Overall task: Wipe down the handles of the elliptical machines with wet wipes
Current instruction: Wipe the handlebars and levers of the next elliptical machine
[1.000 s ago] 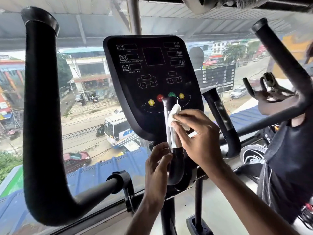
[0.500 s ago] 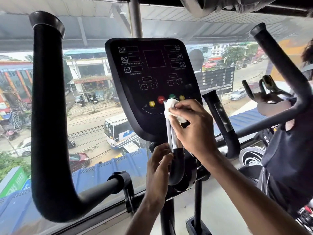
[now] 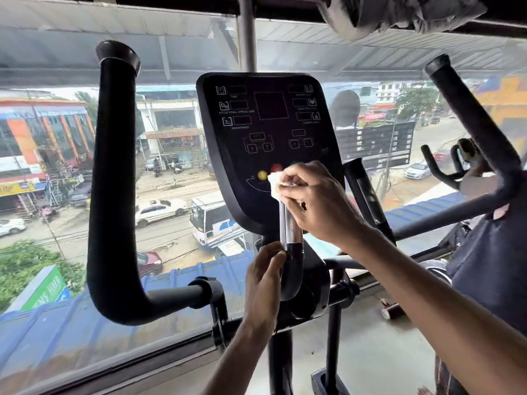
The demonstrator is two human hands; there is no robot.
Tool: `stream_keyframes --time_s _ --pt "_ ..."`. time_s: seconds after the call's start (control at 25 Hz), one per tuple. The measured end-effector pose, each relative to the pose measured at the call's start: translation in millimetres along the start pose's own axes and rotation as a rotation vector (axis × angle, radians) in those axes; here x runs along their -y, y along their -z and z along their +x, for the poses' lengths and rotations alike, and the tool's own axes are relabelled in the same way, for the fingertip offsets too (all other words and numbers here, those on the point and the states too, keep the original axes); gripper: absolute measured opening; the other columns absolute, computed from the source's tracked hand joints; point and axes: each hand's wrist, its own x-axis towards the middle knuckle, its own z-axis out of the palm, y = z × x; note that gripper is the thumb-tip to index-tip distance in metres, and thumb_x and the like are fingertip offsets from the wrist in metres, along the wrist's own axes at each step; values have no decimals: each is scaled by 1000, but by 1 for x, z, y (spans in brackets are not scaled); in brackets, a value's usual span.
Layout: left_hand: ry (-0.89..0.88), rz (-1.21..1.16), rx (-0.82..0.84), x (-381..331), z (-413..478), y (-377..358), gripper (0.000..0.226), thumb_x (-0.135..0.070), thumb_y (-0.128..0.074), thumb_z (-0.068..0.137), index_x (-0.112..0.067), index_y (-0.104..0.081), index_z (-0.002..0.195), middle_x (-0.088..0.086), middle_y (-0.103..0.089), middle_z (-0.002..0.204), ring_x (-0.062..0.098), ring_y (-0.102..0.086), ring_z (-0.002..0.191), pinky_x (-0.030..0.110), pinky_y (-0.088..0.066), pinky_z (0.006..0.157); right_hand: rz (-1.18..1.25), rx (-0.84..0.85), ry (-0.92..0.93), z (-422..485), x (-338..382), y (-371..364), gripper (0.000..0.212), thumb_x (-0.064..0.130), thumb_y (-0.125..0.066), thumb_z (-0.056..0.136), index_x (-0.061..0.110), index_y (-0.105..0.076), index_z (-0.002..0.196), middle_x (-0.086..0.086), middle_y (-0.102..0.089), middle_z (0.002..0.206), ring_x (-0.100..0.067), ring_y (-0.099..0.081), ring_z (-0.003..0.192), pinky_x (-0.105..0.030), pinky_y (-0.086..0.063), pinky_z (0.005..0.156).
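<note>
An elliptical stands before me with a black console. Its short inner left handle has a metal sensor band and rises in front of the console. My right hand grips a white wet wipe wrapped over the top of that handle. My left hand holds the black bend of the same handle lower down. The inner right handle stands bare beside my right hand. A thick padded left arm handle and a right arm handle flank the console.
A large window directly behind the machine looks down on a street. A vertical pole rises behind the console. A person in a dark top stands at the right, by another machine's handlebars. The floor lies below.
My right hand has slid the wipe up the inner left handle, from the sensor band to its top. My left hand stayed on the bend below. The view shifted slightly.
</note>
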Motion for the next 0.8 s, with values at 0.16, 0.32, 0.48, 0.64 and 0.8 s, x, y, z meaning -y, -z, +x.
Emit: stream_keyframes --time_s 0.16,0.32,0.48,0.64,0.8 --pt "18 3 -32 -3 -7 0 25 -11 -57 100 -24 -78 101 -6 -78 97 4 -67 88 14 -49 78 24 76 87 -14 7 6 8 11 -75 91 10 -81 95 -1 -68 112 -19 -53 104 -25 -48 94" --pt "-31 28 -18 -6 -18 5 38 -1 -53 99 -24 -80 85 -7 -75 87 2 -63 79 12 -46 74 97 262 247 -45 23 13 11 13 -70 95 8 -79 92 1 -69 107 -19 -56 105 -30 -51 94" --pt "11 -4 -39 -11 -23 1 33 -7 -55 101 -28 -79 95 -9 -79 91 -3 -68 82 5 -47 71 10 258 247 -31 9 15 13 14 -70 95 6 -79 101 0 -68 115 -21 -55 108 -30 -50 98" --pt "38 -24 -92 -12 -21 -3 30 -9 -56 102 -30 -77 98 -12 -79 92 -6 -69 82 5 -47 69 -65 280 339 -4 -6 17 15 16 -66 97 11 -79 103 2 -68 117 -23 -54 108 -36 -50 99" --pt "38 2 -93 -8 -19 -5 21 -19 -60 100 -28 -77 109 -12 -79 101 -1 -70 97 7 -47 75 -142 196 285 23 -16 17 20 16 -59 103 14 -77 110 2 -67 123 -22 -52 106 -36 -52 92"
